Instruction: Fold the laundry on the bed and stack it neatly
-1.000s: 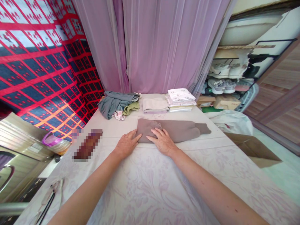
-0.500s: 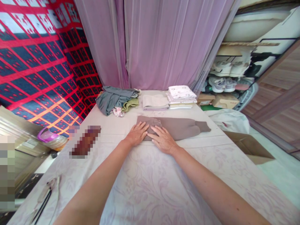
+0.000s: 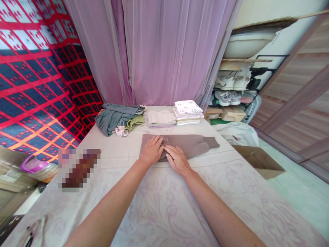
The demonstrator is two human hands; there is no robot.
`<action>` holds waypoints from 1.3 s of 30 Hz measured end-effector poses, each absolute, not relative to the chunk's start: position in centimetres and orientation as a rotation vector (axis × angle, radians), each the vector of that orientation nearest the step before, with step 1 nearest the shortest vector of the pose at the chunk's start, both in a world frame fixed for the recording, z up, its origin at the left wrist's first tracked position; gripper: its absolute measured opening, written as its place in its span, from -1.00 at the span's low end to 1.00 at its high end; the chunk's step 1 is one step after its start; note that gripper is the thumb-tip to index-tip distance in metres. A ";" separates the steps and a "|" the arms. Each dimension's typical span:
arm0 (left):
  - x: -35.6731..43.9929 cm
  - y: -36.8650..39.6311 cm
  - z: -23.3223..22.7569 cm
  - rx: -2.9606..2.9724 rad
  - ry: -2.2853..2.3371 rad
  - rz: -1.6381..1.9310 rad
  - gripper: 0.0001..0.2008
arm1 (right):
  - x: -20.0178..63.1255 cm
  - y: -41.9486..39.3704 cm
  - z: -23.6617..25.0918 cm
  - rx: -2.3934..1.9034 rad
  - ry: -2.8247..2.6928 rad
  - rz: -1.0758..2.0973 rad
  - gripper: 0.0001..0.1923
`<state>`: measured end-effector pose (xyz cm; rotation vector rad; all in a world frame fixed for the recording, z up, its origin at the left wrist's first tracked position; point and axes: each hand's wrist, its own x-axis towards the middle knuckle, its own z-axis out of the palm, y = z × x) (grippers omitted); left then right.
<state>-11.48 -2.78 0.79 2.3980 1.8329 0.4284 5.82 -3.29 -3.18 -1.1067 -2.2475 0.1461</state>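
Observation:
A pair of brown sweatpants [image 3: 190, 144] lies flat across the bed, its cuffed end pointing right and its left part folded over. Wrinkled, gathered cloth shows near the fold's edge, partly hidden under my fingers. My left hand [image 3: 152, 151] rests palm down on the folded left part, its fingers stretched out over the gathered cloth. Just to the right, my right hand [image 3: 178, 159] lies with extended fingers on the near side of the sweatpants. The fingertips of both hands are close together, and neither hand grips the cloth.
Beyond the sweatpants are a loose heap of clothes [image 3: 117, 116], a folded beige stack [image 3: 161, 119] and a folded white patterned stack [image 3: 189, 108]. A cable [image 3: 42, 228] lies at the near left. An open cardboard box [image 3: 257, 159] and shoe rack [image 3: 231, 84] stand right of the bed.
My left hand has slid rightward over the sweatpants onto the gathered cloth. My right hand has also shifted slightly right along them. The whole view has turned a little to the right.

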 end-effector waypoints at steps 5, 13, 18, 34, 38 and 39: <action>-10.3 -2.4 -1.4 2.363 1.787 0.375 -0.50 | 13.5 -1.8 -1.4 -1.572 -1.592 0.193 -0.69; -10.2 -2.3 -1.4 2.368 1.827 0.354 -0.50 | 20.5 0.2 -0.6 -1.691 -0.519 1.054 -0.89; -10.2 -2.4 -1.3 2.365 1.822 0.350 -0.50 | 19.5 1.2 0.0 -1.624 -0.461 1.204 -0.72; -9.8 -2.8 -0.4 2.305 1.824 0.316 -0.37 | 13.7 2.6 3.7 -1.671 -0.901 0.742 -0.77; -9.8 -2.7 -0.4 2.260 1.804 0.341 -0.36 | 9.5 1.6 6.1 -1.712 -1.426 0.401 -0.75; -10.0 -2.6 -0.4 2.239 1.781 0.356 -0.36 | 8.2 1.2 6.4 -1.711 -1.516 0.336 -0.75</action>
